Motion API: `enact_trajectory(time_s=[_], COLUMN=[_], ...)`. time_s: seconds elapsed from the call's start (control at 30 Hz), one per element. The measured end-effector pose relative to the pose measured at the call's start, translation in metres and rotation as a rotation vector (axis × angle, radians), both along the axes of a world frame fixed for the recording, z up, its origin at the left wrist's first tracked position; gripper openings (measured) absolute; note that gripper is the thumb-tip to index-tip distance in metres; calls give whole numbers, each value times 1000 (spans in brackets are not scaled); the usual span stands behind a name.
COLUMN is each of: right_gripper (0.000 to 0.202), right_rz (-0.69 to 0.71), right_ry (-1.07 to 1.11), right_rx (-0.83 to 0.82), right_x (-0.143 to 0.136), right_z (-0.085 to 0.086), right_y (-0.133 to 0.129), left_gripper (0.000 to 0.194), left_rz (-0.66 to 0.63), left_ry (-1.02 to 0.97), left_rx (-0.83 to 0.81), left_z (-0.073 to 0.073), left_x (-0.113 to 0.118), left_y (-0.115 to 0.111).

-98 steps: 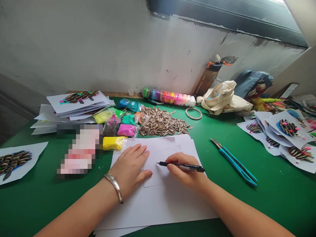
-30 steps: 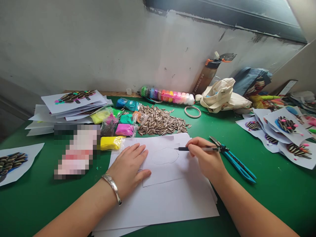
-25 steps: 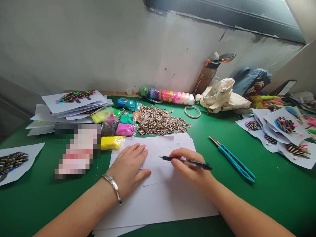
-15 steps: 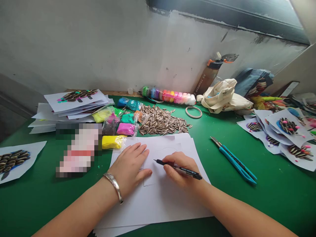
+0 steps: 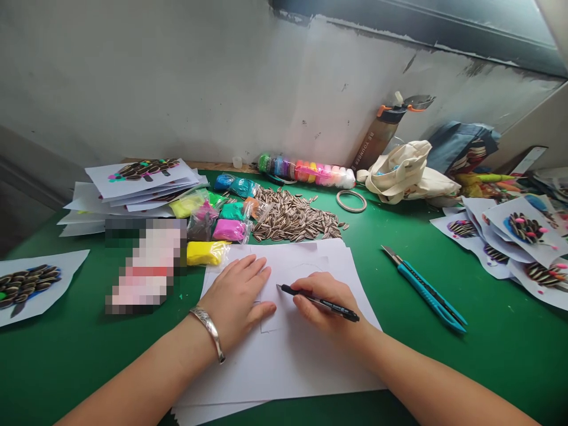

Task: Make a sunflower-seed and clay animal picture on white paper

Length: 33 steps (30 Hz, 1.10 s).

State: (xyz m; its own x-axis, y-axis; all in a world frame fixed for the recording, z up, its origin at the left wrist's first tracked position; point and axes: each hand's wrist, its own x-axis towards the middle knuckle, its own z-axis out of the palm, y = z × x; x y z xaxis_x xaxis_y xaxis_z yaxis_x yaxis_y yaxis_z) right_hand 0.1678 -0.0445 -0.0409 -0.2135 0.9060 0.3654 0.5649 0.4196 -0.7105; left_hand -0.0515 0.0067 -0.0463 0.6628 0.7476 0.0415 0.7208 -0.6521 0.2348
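White paper sheets (image 5: 310, 367) lie stacked on the green table, with faint pen lines on the top one. My left hand (image 5: 237, 296) rests flat on the left part of the paper, fingers spread and nothing held; a silver bangle circles the wrist. In my right hand (image 5: 326, 299) is a black pen (image 5: 332, 306), its tip pointing left at the sheet between both hands. Whether the tip touches the paper is unclear. Just beyond the paper sits a heap of striped sunflower seeds (image 5: 297, 218). Bags of coloured clay, including a yellow one (image 5: 206, 254), lie at its left.
A blue utility knife (image 5: 428, 293) with its blade out lies right of the paper. Seed-decorated sheets are at the left (image 5: 137, 184) and right (image 5: 526, 228). Toward the wall are a tape ring (image 5: 352, 201), a bottle (image 5: 377, 139) and a cream cloth bag (image 5: 399, 174).
The whole view has shifted slightly, so most things appear a little further right. Both hands keep nearly the same pose, the pen still held in my right hand.
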Motion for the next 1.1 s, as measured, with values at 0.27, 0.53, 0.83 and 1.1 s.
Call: enact_trajectory(time_s=[0.27,0.53,0.83,1.1], right_gripper=[14,13,12,15], right_rz=[-26,-13,43,3], right_ry=[-21,-4,-38,-32], right_rx=[6,34,-19,-12], right_x=[1,0,-1,0], right_z=[-3,-4,0,0], right_y=[-1,0,0,0], left_gripper=[55,56,55,55], left_rz=[-14,-13,-21,-15], left_ry=[10,-7,-3,-22], left_rx=[12,18,36,28], left_z=[1,-1,0,-3], left_x=[0,-1,-1,-1], left_y=[0,0,0,0])
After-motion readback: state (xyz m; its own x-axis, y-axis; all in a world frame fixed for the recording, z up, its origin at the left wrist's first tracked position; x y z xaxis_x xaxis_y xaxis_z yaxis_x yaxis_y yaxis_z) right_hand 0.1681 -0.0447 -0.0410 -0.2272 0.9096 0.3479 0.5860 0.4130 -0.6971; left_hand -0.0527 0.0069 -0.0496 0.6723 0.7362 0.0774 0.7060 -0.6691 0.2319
